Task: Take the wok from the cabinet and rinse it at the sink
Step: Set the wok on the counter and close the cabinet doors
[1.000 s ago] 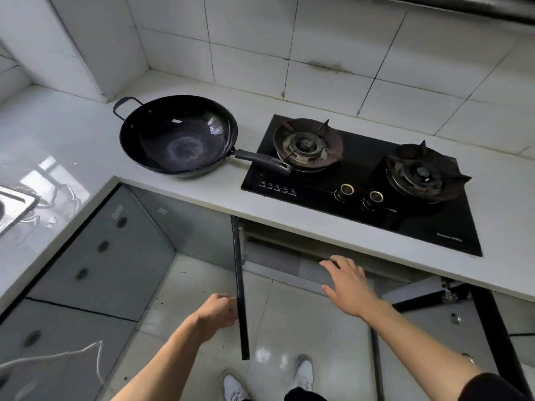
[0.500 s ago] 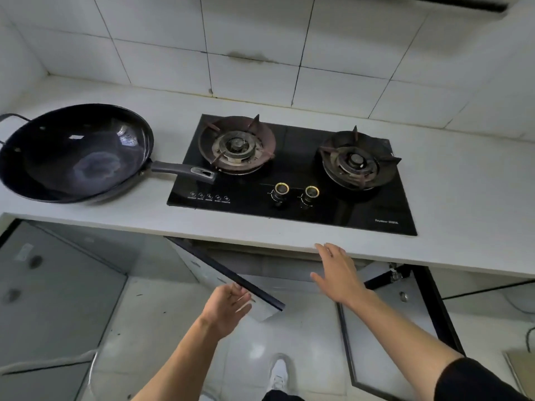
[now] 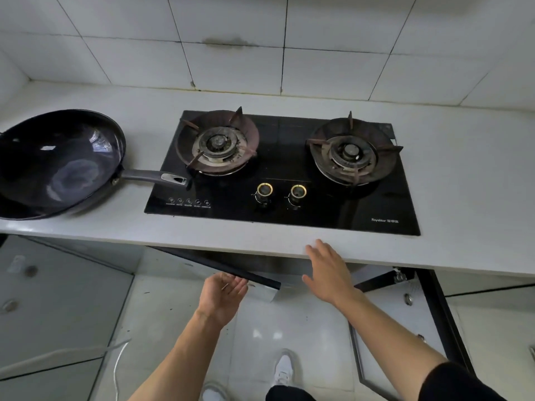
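you're resting your left hand (image 3: 221,296), fingers loosely spread, on the cabinet door (image 3: 231,274) below the stove (image 3: 282,175), apparently swinging it; your right hand (image 3: 327,274) is hovering spread. the wok (image 3: 58,163) is sitting left of the stove, awaiting rinsing.

The wok (image 3: 58,166) is cut off by the left edge. The cabinet interior is hidden under the desk (image 3: 463,198). The hob's printed labels (image 3: 188,206) cannot be read.
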